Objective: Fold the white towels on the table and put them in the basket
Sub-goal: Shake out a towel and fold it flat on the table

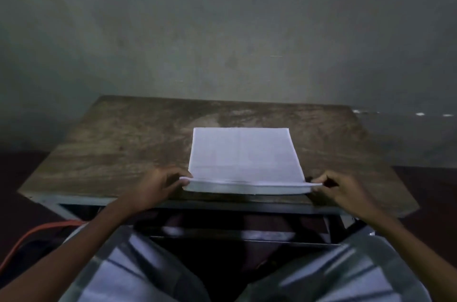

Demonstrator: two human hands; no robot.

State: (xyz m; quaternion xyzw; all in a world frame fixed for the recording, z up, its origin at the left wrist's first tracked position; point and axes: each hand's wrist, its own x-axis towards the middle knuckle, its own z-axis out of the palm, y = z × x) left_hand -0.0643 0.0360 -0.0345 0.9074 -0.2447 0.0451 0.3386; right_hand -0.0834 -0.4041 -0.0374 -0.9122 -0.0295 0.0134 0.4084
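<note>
A grey wall (222,17) fills the upper half of the view, and below it stands a worn wooden table (123,141) on a dark metal frame. A white towel (243,153) lies spread on the tabletop, a little right of its middle, with the far edge flat on the wood and faint fold creases crossing it. The near edge sits close to the table's front edge and is raised slightly off the surface, stretched between the two hands. The left hand (153,185) pinches the near left corner between thumb and curled fingers, and the right hand (343,190) pinches the near right corner the same way, so the cloth runs away from both grips toward the wall. Beneath the table's front edge the person's lap shows in pale cloth. An orange cable (29,235) curves across the floor at the lower left.
</note>
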